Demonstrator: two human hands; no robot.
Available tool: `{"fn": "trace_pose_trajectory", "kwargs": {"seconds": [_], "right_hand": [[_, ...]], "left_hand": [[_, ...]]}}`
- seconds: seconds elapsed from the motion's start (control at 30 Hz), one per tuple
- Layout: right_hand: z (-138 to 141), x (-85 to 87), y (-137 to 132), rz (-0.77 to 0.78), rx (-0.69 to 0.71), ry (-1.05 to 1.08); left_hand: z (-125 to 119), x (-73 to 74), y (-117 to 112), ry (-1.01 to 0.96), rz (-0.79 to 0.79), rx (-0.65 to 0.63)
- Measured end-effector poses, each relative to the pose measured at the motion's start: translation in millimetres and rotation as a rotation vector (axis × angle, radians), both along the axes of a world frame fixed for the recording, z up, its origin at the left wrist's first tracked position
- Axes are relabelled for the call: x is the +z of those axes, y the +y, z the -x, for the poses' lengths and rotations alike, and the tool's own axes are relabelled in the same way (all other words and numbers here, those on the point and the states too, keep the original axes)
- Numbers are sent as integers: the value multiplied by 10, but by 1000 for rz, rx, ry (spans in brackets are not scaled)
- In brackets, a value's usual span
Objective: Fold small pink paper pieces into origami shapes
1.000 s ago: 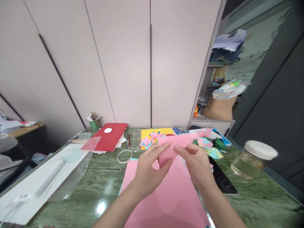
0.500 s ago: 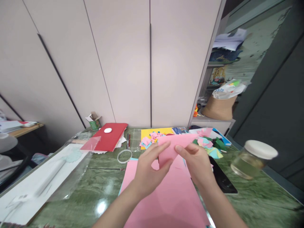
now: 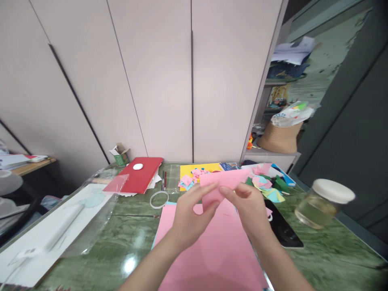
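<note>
Both of my hands hold up a small pink paper piece (image 3: 226, 182) above the table. My left hand (image 3: 189, 214) pinches its left edge with thumb and fingers. My right hand (image 3: 247, 206) pinches its lower right side. Under them lies a large pink sheet (image 3: 212, 254) on the green marble table (image 3: 127, 234). Behind the paper is a heap of coloured paper scraps (image 3: 268, 186) and a yellow sheet (image 3: 189, 169).
A glass jar with a white lid (image 3: 324, 202) stands at the right. A black tablet (image 3: 285, 230) lies beside my right wrist. A tape ring (image 3: 159, 199), two pens (image 3: 164, 180), a red folder (image 3: 141, 173) and a clear plastic sleeve (image 3: 60, 226) lie left.
My right hand has shifted slightly left along the pink piece, closer to my left hand. Little else has moved.
</note>
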State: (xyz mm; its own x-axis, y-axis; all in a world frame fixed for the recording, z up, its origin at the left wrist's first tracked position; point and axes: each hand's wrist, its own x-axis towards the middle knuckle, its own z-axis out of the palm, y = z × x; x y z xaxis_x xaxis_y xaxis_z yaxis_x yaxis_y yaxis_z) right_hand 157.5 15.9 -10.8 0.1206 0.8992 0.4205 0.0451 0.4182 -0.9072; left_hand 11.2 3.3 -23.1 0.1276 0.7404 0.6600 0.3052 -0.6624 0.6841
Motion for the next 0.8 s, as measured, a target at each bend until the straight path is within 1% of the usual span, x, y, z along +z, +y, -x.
{"fn": "trace_pose_trajectory", "kwargs": {"seconds": [0.17, 0.3, 0.43, 0.6, 0.8], "right_hand": [[-20, 0, 5, -19, -27, -68], [-2, 4, -4, -6, -25, -89], [22, 20, -16, 17, -2, -73], [35, 26, -19, 27, 8, -52], [44, 16, -32, 53, 15, -23]], "left_hand": [[10, 17, -6, 4, 33, -7], [-19, -3, 4, -77, 54, 8], [-67, -28, 11, -152, 67, 29], [-97, -33, -11, -164, 56, 69], [-90, -37, -22, -159, 23, 65]]}}
